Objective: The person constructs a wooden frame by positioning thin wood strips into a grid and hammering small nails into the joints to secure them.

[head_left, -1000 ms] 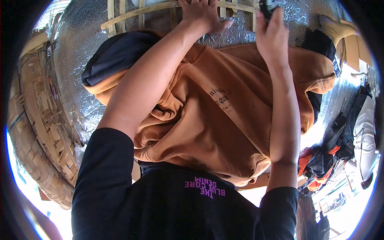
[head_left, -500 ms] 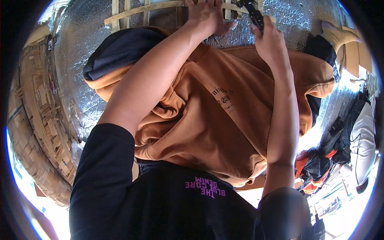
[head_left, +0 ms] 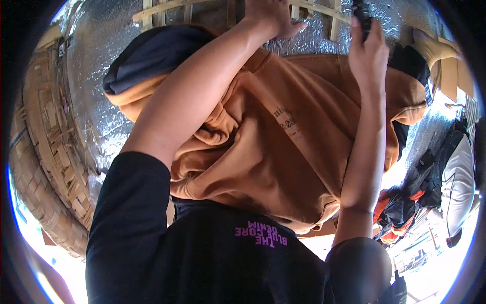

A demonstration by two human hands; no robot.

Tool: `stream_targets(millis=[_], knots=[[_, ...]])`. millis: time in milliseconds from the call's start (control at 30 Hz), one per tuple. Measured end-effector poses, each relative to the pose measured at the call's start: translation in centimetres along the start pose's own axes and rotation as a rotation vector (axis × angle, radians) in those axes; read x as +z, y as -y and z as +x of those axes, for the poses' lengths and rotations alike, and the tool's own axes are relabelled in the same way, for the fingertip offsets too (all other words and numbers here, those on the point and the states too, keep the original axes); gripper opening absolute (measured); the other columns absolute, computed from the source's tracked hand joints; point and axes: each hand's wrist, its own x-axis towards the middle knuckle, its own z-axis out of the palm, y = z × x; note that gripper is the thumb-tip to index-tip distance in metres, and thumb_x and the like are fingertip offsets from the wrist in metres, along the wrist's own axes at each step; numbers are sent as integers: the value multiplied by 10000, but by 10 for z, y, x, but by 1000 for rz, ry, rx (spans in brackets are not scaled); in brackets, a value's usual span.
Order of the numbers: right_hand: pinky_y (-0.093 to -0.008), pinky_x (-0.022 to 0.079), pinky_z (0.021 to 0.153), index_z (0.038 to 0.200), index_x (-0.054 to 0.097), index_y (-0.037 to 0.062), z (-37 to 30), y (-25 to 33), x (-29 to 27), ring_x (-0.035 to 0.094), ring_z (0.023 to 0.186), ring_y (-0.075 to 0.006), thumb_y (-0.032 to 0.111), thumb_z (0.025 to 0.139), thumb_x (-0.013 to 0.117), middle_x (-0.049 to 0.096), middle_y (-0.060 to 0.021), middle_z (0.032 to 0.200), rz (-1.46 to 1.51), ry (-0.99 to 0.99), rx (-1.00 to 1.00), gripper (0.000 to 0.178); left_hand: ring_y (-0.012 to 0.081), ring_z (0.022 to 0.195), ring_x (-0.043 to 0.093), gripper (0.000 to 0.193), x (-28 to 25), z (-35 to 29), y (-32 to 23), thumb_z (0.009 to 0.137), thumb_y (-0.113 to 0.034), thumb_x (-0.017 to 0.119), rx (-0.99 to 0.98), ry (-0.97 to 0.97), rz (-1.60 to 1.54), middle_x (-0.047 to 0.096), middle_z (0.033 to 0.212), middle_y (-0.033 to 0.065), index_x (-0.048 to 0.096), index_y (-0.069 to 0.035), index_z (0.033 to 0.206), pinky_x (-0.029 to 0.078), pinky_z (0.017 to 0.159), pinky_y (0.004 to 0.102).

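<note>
My left hand [head_left: 271, 16] rests at the top edge of the view over a light wooden slat frame [head_left: 177, 4], its thumb stretched to the right. Its fingertips are cut off by the picture's edge, but the hand looks spread. In my right hand [head_left: 370, 55], farther right, is a black-handled tool [head_left: 361, 15], whose far end runs up to the edge; I cannot make out its kind. Below both hands a brown hooded sweatshirt [head_left: 283, 147] with a dark hood lining [head_left: 157, 55] is spread across my lap.
Silvery foil sheeting [head_left: 324, 45] lies under the frame. Woven bamboo panels [head_left: 55, 167] curve along the left. A bare foot [head_left: 430, 48] shows at the upper right, near cardboard [head_left: 449, 78]. Dark and orange cloth items [head_left: 400, 213] and a white-and-black item [head_left: 458, 177] lie at the right.
My right hand has moved to the right, away from the slats, taking the black-handled tool with it. The left hand stays at the frame, slightly higher and farther right in view.
</note>
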Motion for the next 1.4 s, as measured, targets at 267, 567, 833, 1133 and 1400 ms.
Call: stream_targets(millis=[267,567,833,1133,1400], knots=[[-583,549,697,1123,469,-46,-18,-29,22,656,851,-536,299,1018,528,650,-359,825,-176,182,127,365,455,1527,-5,954,34,20,-4,959,-520,584,4,-310,119,66,1666,212,88,-24,1605,49,1167,722],[-591,531,762,1117,491,-24,-5,-15,21,628,901,-569,296,1000,560,640,-383,853,-119,199,154,347,401,1542,-6,998,9,10,0,946,-679,456,28,-50,-69,64,1680,168,72,-41,1610,30,1173,711],[-430,539,657,1051,550,-10,0,-6,5,691,715,-383,328,1022,576,674,-194,775,116,-86,31,340,433,1534,-3,947,-2,-6,5,957,-582,537,73,-97,-176,49,1679,178,117,-37,1608,36,1157,730],[-588,547,701,1154,490,-6,-5,-22,14,649,859,-527,222,1002,557,685,-287,872,-72,121,-34,283,449,1530,-8,951,11,6,4,961,-562,555,78,-179,-192,66,1670,205,121,-4,1598,23,1155,734],[-595,533,695,1177,481,-17,-7,-6,21,647,838,-529,249,1007,553,671,-313,860,-102,292,65,324,439,1531,-39,1005,9,8,0,955,-696,414,62,-120,-22,34,1679,183,68,-10,1603,-1,1181,686]])
